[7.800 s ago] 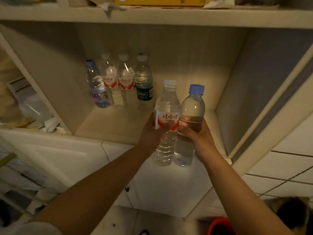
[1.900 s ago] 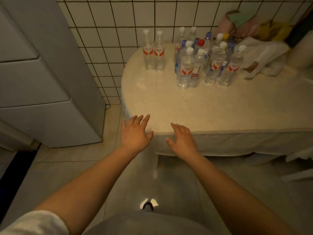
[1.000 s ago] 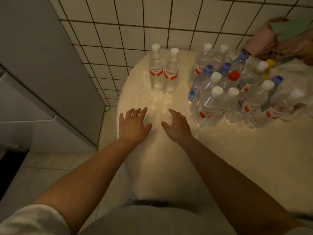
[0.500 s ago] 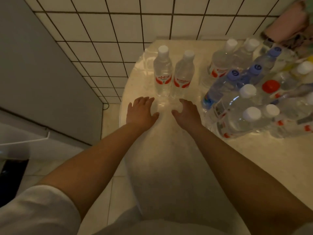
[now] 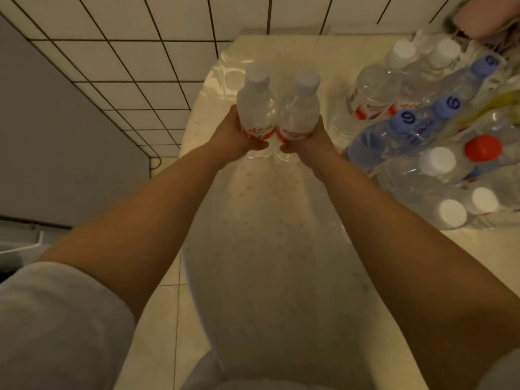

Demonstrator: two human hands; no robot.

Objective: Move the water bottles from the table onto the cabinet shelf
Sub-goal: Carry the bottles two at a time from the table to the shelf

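Two clear water bottles with white caps and red labels stand side by side at the far left of the table (image 5: 253, 220). My left hand (image 5: 233, 136) is wrapped around the left bottle (image 5: 254, 102) at its label. My right hand (image 5: 309, 140) grips the right bottle (image 5: 301, 108) the same way. Both bottles are upright, and whether their bases touch the tabletop is unclear. A cluster of several more bottles (image 5: 439, 142) with white, blue and red caps stands to the right. The cabinet shelf is out of view.
A white tiled wall (image 5: 140, 52) runs behind the table. A grey appliance (image 5: 56, 136) stands to the left across a strip of tiled floor (image 5: 168, 305). Bags and cloth (image 5: 489, 21) lie at the table's far right corner.
Both hands have reached forward from open above the table and closed on the two separate bottles at the table's left end.
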